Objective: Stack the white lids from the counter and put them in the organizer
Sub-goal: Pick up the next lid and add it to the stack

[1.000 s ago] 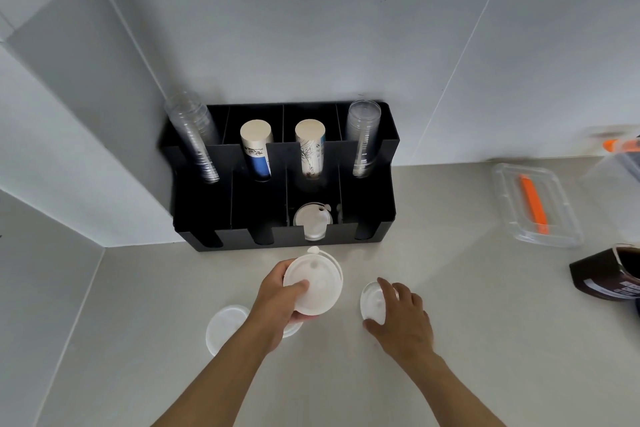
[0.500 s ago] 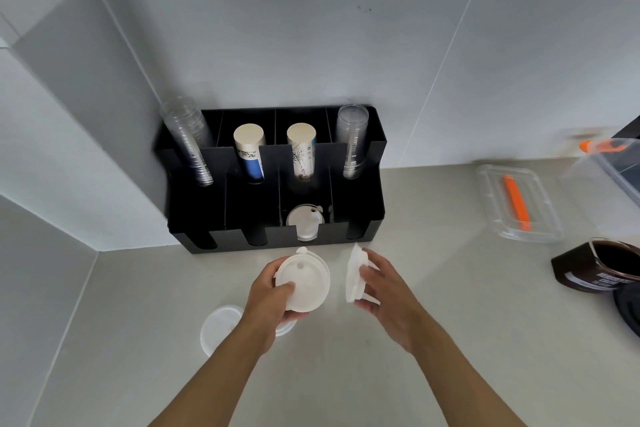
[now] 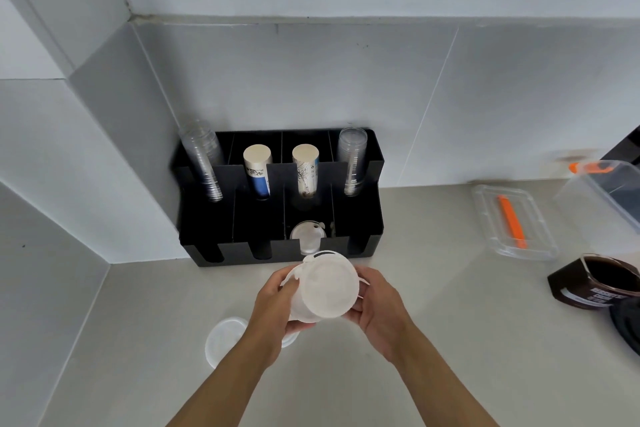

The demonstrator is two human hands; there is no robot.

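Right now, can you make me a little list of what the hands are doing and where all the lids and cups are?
left hand: gripping the white lids from the left side
right hand: gripping the same lids from the right side
held lids: white, pressed together, above the counter
lid on counter: lying flat, below the left arm
organizer: black, against the wall
lid in organizer: one, in a front slot
clear cups: stacked in both end slots at the back
paper cups: two stacks in the back middle slots
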